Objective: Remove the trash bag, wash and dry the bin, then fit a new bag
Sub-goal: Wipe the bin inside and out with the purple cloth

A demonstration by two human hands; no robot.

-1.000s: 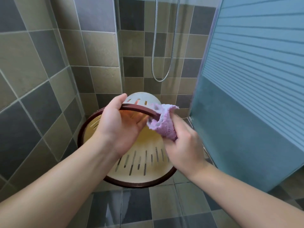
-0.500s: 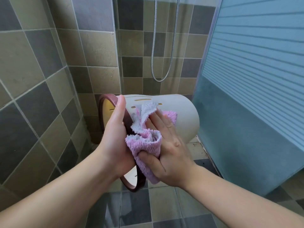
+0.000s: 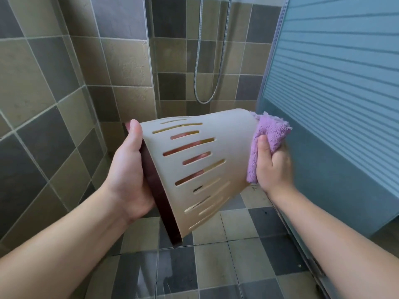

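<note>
A cream slotted plastic bin (image 3: 228,147) with a dark brown rim (image 3: 160,203) is held in the air on its side, mouth to the left and base to the right. My left hand (image 3: 129,171) grips the rim, thumb on the outside and fingers inside, showing pink through the slots. My right hand (image 3: 273,167) clutches a purple cloth (image 3: 269,134) and presses it against the bin's base. No trash bag is in view.
A tiled wall corner is on the left and behind. A shower hose (image 3: 207,61) hangs on the back wall. A frosted blue shower door (image 3: 336,104) stands close on the right. The grey tiled floor (image 3: 205,270) looks wet.
The bin has turned from mouth facing me to lying sideways with its base to the right. My right hand has slid the cloth from the rim along the outside to the base.
</note>
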